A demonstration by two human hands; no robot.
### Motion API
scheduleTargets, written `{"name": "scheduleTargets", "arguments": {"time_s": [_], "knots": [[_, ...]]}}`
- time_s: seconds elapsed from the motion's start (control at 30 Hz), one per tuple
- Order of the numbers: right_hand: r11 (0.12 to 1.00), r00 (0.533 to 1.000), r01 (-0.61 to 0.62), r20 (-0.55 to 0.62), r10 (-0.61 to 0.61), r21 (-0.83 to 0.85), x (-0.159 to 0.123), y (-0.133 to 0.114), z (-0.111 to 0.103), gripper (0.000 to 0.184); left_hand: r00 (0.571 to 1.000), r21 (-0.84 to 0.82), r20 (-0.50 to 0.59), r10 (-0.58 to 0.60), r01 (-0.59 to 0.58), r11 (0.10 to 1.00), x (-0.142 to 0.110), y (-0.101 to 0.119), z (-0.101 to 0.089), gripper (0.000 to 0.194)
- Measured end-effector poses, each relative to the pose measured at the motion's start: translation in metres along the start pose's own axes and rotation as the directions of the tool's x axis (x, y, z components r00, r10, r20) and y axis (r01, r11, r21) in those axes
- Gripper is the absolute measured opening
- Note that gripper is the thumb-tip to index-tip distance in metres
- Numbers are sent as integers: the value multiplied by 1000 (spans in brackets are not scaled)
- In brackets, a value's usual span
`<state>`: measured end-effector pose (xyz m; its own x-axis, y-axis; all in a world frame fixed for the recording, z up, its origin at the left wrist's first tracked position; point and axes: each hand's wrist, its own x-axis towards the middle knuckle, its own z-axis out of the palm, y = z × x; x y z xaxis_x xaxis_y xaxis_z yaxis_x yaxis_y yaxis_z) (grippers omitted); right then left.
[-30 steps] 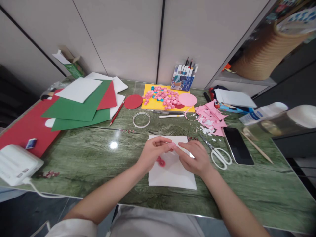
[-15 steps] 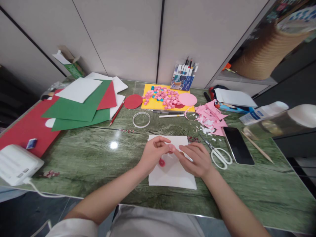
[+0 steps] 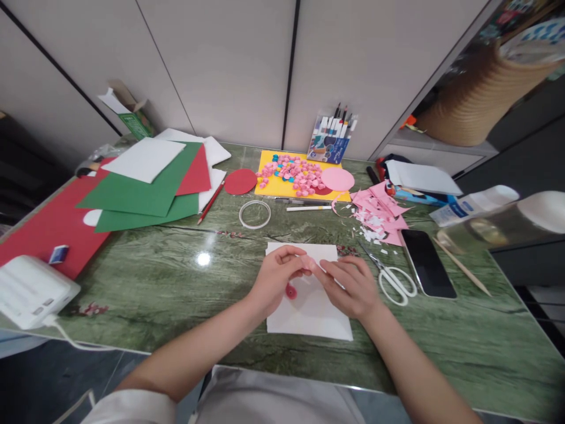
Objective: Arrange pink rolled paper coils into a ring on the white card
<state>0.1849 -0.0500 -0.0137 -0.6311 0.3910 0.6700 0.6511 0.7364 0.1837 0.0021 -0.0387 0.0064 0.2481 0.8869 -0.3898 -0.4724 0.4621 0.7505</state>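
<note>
My left hand [image 3: 281,271] is closed in a pinch over a white paper sheet [image 3: 304,321]. Between its fingertips is a small pink paper piece [image 3: 310,264], partly covered by the fingers. Close on the right, my right hand [image 3: 351,282] meets it fingertip to fingertip. A thin, pale tool with a shiny end [image 3: 339,284] runs under the right fingers; its kind is hard to make out. Just below the left fingers lies a small dark pink paper coil [image 3: 291,291] on the sheet.
White-handled scissors [image 3: 397,284], a phone [image 3: 428,263] and a wooden stick [image 3: 463,268] lie to the right. Pink scraps [image 3: 379,209] and a yellow sheet [image 3: 269,187] with many little pink and blue pieces are behind. Green paper [image 3: 132,188] and a white power adapter [image 3: 37,291] occupy the left.
The camera view has shifted very slightly. Both hands stay together over the white sheet, with only a small movement of the fingertips around the pink paper piece.
</note>
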Motion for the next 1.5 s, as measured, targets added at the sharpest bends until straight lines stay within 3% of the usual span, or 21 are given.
{"name": "scheduleTargets", "arguments": {"time_s": [0.23,0.6,0.83,0.97,1.03,1.23,1.5], "knots": [[998,1000,-29,-9,29,48,1,-3,3,40,1000,-49,16,-20,21,999,-2,-1,0,21],[977,997,-57,-31,65,207,12,-7,7,50,984,-236,145,-106,139,962,-5,4,2,22],[918,981,-191,41,189,348,6,-13,15,69,977,-280,201,-73,129,951,-5,7,2,26],[811,906,-376,-7,424,449,5,-19,10,54,972,-241,224,-76,131,962,-6,5,2,26],[777,873,-394,-67,484,490,7,-21,7,43,968,-217,235,-85,138,966,-6,3,2,24],[807,871,-317,-183,455,498,12,-18,8,32,953,-195,269,-140,196,961,-4,-4,-1,18],[815,876,-344,-154,458,466,11,-18,11,27,954,-199,227,-197,243,949,-3,-11,3,22]]}}
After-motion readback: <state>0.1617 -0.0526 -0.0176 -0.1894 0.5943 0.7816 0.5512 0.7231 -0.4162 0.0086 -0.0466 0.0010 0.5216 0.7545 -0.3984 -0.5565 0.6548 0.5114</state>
